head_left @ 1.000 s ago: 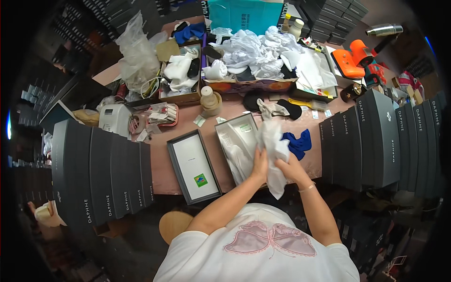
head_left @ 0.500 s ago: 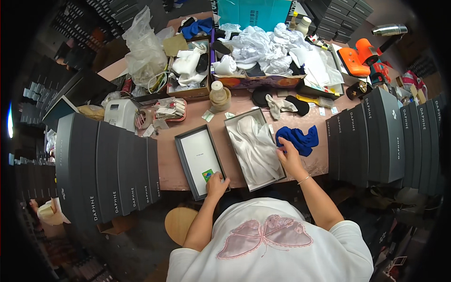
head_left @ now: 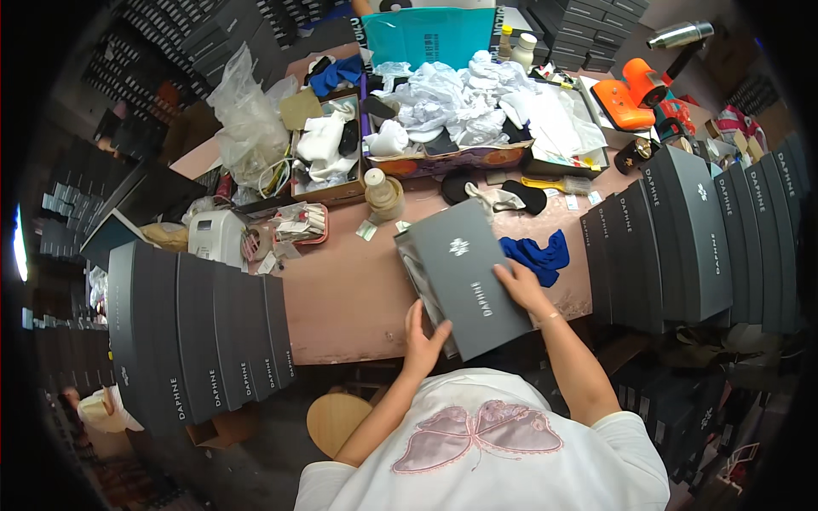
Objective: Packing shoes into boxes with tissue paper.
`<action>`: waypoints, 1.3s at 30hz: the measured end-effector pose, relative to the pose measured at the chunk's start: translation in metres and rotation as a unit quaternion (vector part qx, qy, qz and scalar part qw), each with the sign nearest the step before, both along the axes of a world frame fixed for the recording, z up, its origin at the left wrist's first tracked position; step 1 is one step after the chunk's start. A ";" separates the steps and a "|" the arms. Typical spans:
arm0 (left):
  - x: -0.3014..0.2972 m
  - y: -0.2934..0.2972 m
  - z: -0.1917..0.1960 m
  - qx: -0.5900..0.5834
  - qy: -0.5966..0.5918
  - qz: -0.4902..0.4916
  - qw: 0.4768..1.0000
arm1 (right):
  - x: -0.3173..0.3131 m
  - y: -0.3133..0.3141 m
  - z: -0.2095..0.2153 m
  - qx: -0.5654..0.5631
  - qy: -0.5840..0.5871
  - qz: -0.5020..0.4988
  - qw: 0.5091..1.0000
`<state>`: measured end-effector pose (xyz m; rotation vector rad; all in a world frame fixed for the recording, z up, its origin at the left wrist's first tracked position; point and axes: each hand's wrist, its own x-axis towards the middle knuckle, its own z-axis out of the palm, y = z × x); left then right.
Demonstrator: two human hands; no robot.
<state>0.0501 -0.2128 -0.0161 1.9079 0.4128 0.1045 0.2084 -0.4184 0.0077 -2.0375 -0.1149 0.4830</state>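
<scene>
A dark grey shoebox lid with pale print lies slightly askew over a shoebox at the table's near edge. Along its left side the box's white lining still shows in a narrow gap. My left hand grips the near left edge, thumb on the lid's top and fingers at the side. At the right edge, my right hand holds the lid, its fingertips on top. A crumpled blue cloth lies just beyond my right hand.
Rows of grey shoeboxes stand at the left and right. A jar with a white cap stands beyond the lid. Farther back are a carton of white crumpled paper, an orange tool and a pink basket.
The lid has left its place on the left of the table and now covers the box with white lining. My left hand moved right with it; my right hand came onto its edge.
</scene>
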 end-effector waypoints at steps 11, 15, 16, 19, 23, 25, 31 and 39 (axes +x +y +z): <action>0.011 0.032 -0.032 -0.316 0.067 0.024 0.946 | -0.006 0.041 -0.034 -0.181 -0.020 0.054 0.982; 0.001 0.039 -0.032 -0.335 0.053 0.025 0.940 | -0.018 0.041 -0.021 -0.110 -0.016 0.027 0.993; 0.001 0.037 -0.030 -0.327 0.038 0.028 0.944 | -0.020 0.040 -0.026 -0.114 -0.026 0.032 0.993; -0.004 0.033 -0.030 -0.305 0.008 0.038 0.952 | -0.024 0.037 -0.034 -0.111 -0.032 0.017 0.993; 0.011 0.025 -0.049 -0.342 0.124 0.060 0.930 | -0.015 0.026 -0.046 -0.075 0.096 -0.043 0.992; 0.016 0.035 -0.029 -0.452 0.259 0.086 0.849 | -0.028 0.023 -0.051 0.025 0.100 -0.025 0.994; 0.032 0.007 0.034 -0.491 0.088 -0.088 0.862 | -0.043 -0.028 0.085 0.049 -0.149 0.040 0.987; 0.086 -0.051 0.221 -0.399 -0.184 -0.465 0.768 | -0.004 -0.264 0.408 -0.114 -0.114 -0.209 0.965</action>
